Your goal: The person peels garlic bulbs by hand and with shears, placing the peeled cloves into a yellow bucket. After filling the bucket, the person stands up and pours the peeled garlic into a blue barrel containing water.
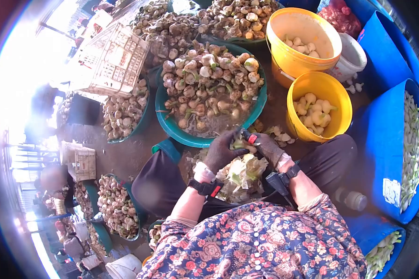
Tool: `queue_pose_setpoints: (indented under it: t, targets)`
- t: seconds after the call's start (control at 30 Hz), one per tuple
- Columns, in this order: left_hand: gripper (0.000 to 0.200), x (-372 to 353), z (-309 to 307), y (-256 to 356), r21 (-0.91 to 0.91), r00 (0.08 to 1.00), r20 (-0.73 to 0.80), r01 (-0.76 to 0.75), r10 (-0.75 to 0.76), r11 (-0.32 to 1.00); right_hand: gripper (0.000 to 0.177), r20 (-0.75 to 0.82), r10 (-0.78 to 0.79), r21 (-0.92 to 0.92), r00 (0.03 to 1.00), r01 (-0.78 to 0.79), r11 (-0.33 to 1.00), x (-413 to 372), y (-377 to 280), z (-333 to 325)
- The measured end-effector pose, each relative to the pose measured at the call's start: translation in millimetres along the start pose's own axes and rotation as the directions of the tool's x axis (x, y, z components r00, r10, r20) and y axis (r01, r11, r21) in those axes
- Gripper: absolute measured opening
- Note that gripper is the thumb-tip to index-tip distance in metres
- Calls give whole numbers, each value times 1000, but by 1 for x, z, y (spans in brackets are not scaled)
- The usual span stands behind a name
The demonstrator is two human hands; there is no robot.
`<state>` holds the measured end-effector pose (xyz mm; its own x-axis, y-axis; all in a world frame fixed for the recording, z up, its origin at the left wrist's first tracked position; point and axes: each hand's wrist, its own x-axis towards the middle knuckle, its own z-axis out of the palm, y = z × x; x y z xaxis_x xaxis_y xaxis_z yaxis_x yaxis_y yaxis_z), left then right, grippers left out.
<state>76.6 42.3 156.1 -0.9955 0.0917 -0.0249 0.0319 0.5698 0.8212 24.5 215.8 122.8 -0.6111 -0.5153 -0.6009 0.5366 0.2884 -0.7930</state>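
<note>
My left hand (224, 151), in a dark glove, has its fingers wrapped round a pale bulb (245, 143) near the front rim of the green basin. My right hand (266, 148), gloved too, is closed on a small tool with a red part (252, 139), held against the bulb; its blade cannot be made out. Below both hands a heap of pale peelings (244, 173) lies in my lap. Ahead, the round green basin (172, 131) holds many dirty bulbs (212, 76) in murky water. Peeled bulbs (315, 113) lie in the yellow bucket (345, 111) to the right.
Another yellow bucket (284, 23) and a white bucket (351, 58) stand at the upper right. Blue containers (379, 139) line the right side. A white crate (111, 60) and more tubs of bulbs (118, 204) are at the left. Other people (72, 244) are at the far left.
</note>
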Motion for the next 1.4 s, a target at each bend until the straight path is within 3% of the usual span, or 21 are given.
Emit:
queue_pose_setpoints:
  t: [0.07,0.17,0.33,0.43,0.47,0.5,0.57,0.6,0.67,0.7,0.73,0.83,0.87,0.93,0.97,1.0,1.1,1.2,1.23,1.3,1.4]
  targets:
    - [37,-5,11,-25,-58,981,113,163,-156,985,45,-30,-176,-425,984,146,893,10,18,-3]
    - [14,-8,16,-23,-73,947,120,308,-298,949,38,-39,-285,-636,958,196,747,15,20,-6]
    - [16,-13,25,-35,-462,805,295,592,-515,660,38,135,-483,-662,865,442,606,11,18,-10]
    - [24,-20,22,-31,-542,933,159,357,-324,761,36,62,-572,-294,818,563,772,4,5,-9]
    - [27,-24,24,-25,-164,979,-153,-161,136,973,33,28,-489,-7,872,489,872,7,6,-6]
    - [29,-25,27,-25,-582,988,-131,-13,-78,813,32,-24,-423,131,906,422,897,8,7,-6]
    - [31,-25,34,-32,-984,916,160,178,-368,13,30,-90,-269,401,959,282,872,8,7,-5]
    - [30,-28,27,-32,-955,936,162,228,-314,189,24,-73,-197,544,978,205,814,10,8,-3]
    - [31,-36,25,-27,-887,930,187,298,-315,352,20,-116,-630,1,768,635,773,7,16,0]
    - [32,-37,20,-17,-841,927,203,330,-315,430,18,-38,-796,-274,605,759,590,6,18,0]
    - [33,-37,14,-7,-660,902,240,423,-359,621,19,44,-797,-324,602,763,559,10,20,-3]
    - [30,-40,23,-15,-915,936,207,288,-284,282,25,33,-677,-10,736,677,736,13,19,3]
    - [23,-37,23,-19,-901,910,150,287,-386,326,33,6,-639,52,769,638,768,9,20,4]
    - [21,-35,10,-19,-423,993,-63,64,-100,904,37,142,-537,392,832,451,802,-2,8,2]
    - [21,-33,10,-26,-172,994,-92,-68,53,983,39,222,-495,534,840,320,783,-5,3,1]
    - [21,-30,8,-20,-244,995,-98,-29,5,969,41,376,-333,708,865,-37,705,-5,-2,-5]
    - [21,-22,4,-8,-589,969,-102,123,-224,799,47,321,-447,282,835,366,887,-11,-7,-7]
    - [27,-15,-4,-27,-915,833,-24,204,-553,347,48,337,-533,804,776,57,592,12,21,-3]
    - [35,-10,-9,-45,-799,783,-68,329,-619,504,47,316,-528,842,788,24,539,16,24,-3]
    - [49,-18,-6,-53,28,905,-212,383,-369,923,44,236,-494,823,836,99,560,21,28,-3]
    - [52,-15,1,-15,206,923,-379,19,62,978,39,68,-465,541,882,359,760,27,35,2]
